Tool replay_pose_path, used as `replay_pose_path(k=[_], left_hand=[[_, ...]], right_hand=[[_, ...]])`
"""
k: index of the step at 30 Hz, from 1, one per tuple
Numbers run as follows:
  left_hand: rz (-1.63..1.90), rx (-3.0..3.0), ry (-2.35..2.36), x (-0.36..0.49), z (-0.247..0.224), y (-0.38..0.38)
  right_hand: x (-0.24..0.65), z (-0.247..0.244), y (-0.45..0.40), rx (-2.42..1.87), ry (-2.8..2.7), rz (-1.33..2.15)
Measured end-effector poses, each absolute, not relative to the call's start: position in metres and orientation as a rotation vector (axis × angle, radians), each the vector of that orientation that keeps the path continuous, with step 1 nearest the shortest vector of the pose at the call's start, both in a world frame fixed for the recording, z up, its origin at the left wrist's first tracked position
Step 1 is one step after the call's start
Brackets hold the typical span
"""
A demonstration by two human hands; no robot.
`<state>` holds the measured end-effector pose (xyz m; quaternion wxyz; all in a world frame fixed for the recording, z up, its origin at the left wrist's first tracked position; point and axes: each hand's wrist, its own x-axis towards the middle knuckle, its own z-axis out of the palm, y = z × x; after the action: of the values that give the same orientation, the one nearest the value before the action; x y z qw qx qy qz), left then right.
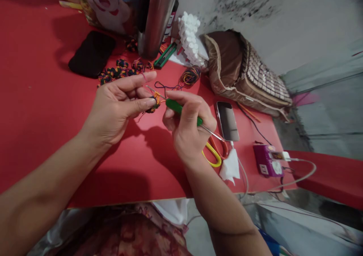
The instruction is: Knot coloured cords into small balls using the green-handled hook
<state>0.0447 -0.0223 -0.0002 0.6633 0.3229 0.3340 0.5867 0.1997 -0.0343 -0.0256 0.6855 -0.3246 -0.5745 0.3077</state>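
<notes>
My left hand (121, 104) pinches a small multicoloured crochet piece (154, 101) between thumb and fingers, with yarn running over the raised index finger. In my right hand (190, 123) is a crochet hook (174, 106) with a green handle and metal ends; its tip lies at the piece's upper edge. Whether the tip passes through a stitch is too small to tell. Behind the hands lies a wound bundle of dark, multicoloured yarn (191, 75), a strand trailing toward the piece. More crocheted pieces (117, 72) rest beyond my left hand.
On the red table (36, 108) are a black pouch (92, 54), a metal flask (155, 21), a green cutter (165, 55) and a brown cushion (246, 67). To the right are a phone (227, 120), yellow-and-orange-handled scissors (214, 157) and a purple power socket (266, 160) with cables.
</notes>
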Motion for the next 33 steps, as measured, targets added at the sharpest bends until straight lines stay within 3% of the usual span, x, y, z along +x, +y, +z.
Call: replay_pose_path(k=[7,13,18,27,33], left_hand=[[1.226,0.614,0.730,0.052,-0.006,-0.026],[1.375,0.614,0.836,0.066,-0.006,-0.036],[1.290,0.536,0.784,0.064,-0.008,-0.035],[1.234,0.598,0.735,0.043,-0.003,-0.020],[1.215,0.629,0.781,0.040,-0.003,-0.018]], right_hand=[[0.198,-0.031,-0.039,-0.812,-1.315,0.733],[0.209,-0.025,-0.038,-0.810,-1.586,0.298],[0.215,-0.031,-0.035,-0.693,-1.737,0.063],[0.209,-0.027,-0.038,-0.799,-1.428,0.486],[0.212,-0.017,-0.039,-0.885,-1.416,0.444]])
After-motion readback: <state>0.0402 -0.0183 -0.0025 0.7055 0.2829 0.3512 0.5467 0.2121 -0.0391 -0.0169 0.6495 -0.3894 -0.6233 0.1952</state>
